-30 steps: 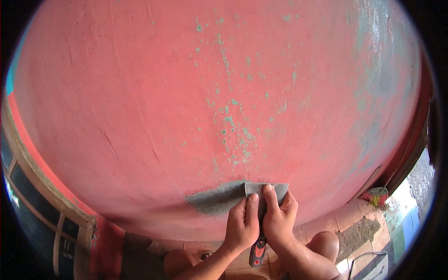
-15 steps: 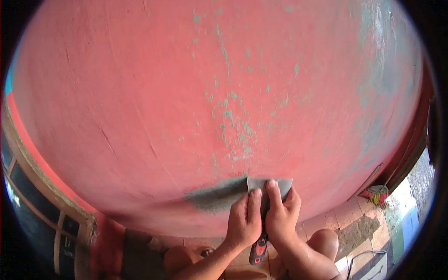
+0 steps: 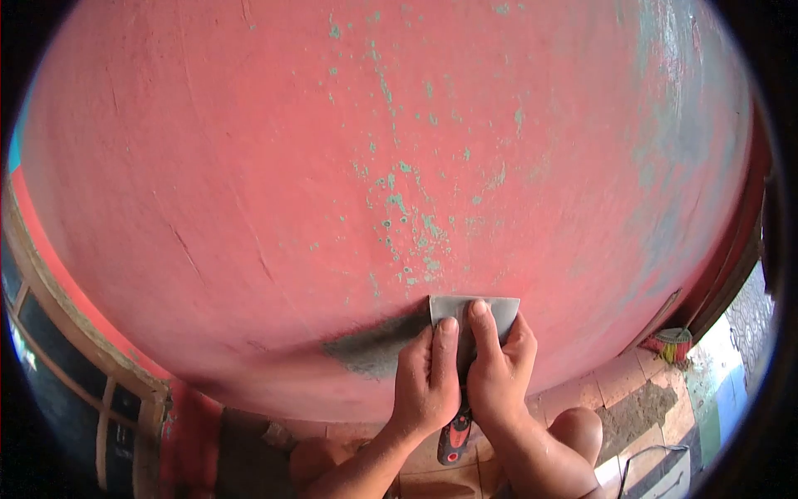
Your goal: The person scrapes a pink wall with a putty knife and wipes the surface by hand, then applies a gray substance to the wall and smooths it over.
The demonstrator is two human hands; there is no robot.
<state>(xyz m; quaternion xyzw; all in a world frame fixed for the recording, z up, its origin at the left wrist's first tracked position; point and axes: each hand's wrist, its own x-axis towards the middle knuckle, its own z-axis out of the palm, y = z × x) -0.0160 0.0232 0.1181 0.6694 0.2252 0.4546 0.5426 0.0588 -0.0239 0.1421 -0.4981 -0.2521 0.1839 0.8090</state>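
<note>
Red-painted wall (image 3: 249, 166), flecked with green where older paint is showing through, is filling the view as a person is pressing a metal scraper blade (image 3: 474, 309) flat against it. Left hand (image 3: 426, 382) and right hand (image 3: 497, 374) are sitting side by side just below the blade, their fingers (image 3: 447, 337) closed around the scraper and index fingertips pushing on the steel, seemingly to keep its edge biting the surface. Left of the blade, a grey bare patch (image 3: 374, 345) is lying exposed. Below the blade, the red-and-black handle (image 3: 453, 434) is poking out beneath the wrists.
</note>
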